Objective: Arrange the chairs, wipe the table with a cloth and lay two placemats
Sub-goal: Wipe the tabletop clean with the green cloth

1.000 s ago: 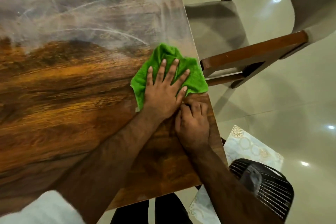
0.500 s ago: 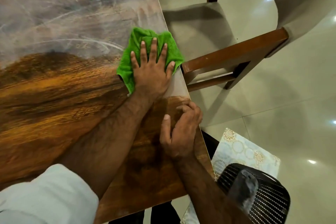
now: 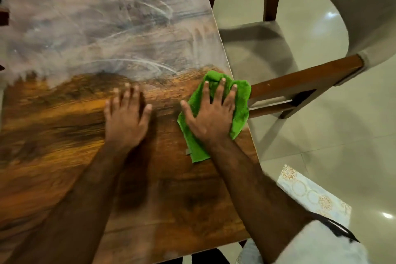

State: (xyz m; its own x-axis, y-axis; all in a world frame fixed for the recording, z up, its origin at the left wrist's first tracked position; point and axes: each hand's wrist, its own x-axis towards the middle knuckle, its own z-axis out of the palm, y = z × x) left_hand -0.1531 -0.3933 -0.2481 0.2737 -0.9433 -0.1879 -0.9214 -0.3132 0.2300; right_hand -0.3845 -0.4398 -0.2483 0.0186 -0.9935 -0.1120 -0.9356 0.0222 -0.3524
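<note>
A green cloth [image 3: 240,100] lies on the wooden table [image 3: 64,135] close to its right edge. My right hand [image 3: 212,113] presses flat on the cloth with fingers spread, covering its middle. My left hand [image 3: 126,118] rests flat on the bare wood to the left of the cloth, fingers apart and holding nothing. The far half of the tabletop shows pale smeared wipe marks [image 3: 107,38]. A chair [image 3: 304,79] with a brown wooden frame and beige seat stands just beyond the table's right edge. A patterned placemat [image 3: 310,195] shows at the lower right, below table level.
The chair's curved beige backrest [image 3: 375,17] rises at the upper right. Glossy tiled floor [image 3: 342,135] spreads to the right of the table. The table's near edge [image 3: 171,251] is right in front of me.
The cloth was under my left hand; now my right hand presses on it. My left hand has shifted left onto bare wood, and the cloth sits nearer to me.
</note>
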